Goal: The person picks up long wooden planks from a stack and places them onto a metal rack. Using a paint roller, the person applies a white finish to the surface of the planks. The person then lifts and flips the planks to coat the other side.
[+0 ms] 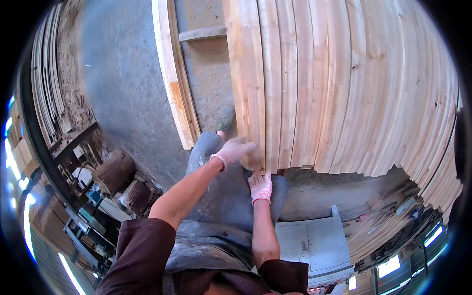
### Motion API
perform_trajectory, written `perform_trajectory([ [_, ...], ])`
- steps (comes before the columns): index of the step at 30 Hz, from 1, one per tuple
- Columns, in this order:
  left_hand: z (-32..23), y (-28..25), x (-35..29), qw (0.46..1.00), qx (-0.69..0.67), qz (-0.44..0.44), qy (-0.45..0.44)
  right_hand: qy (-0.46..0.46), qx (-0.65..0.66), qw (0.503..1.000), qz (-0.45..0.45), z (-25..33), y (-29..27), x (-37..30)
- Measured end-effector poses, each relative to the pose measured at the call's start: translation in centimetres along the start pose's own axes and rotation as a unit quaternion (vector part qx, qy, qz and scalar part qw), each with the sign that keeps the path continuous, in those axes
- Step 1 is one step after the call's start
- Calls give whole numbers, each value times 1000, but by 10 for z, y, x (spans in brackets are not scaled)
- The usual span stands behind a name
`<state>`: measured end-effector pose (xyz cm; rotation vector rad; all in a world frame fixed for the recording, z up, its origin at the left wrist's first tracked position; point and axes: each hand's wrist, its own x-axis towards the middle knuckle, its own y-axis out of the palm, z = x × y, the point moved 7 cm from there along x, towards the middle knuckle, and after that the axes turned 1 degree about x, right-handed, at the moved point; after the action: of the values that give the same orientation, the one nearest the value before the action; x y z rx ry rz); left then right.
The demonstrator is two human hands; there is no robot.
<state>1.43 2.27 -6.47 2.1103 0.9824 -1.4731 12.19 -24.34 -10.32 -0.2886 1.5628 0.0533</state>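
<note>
Long pale wooden boards (305,88) lie side by side in a wide layer to my right. At the near end of the leftmost board (246,73), my right hand (260,188), in a whitish-pink knitted glove, is closed on the wood with its fingers at the end edge. My left hand (233,151), gloved alike, is over the left edge of that board, close to its near end. Its fingers are stretched toward the right and blurred by motion, and I see nothing held in them. Whether it touches the board cannot be made out.
Left of the layer, a few narrow boards (178,93) lie lengthwise beside a crossbar (202,33). Logs (114,171) and scrap wood lie by a dark metal frame (76,142) at far left. A pale metal cabinet (314,243) stands at the lower right.
</note>
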Motion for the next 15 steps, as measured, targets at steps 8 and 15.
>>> perform_trajectory([
  [8, 28, 20, 34, 997, -75, -23, -26, -42, -80, 995, 36, 24, -2, -19],
  [15, 19, 4, 24, 995, 73, -55, 35, -85, -66, 994, -16, 43, 17, -4],
])
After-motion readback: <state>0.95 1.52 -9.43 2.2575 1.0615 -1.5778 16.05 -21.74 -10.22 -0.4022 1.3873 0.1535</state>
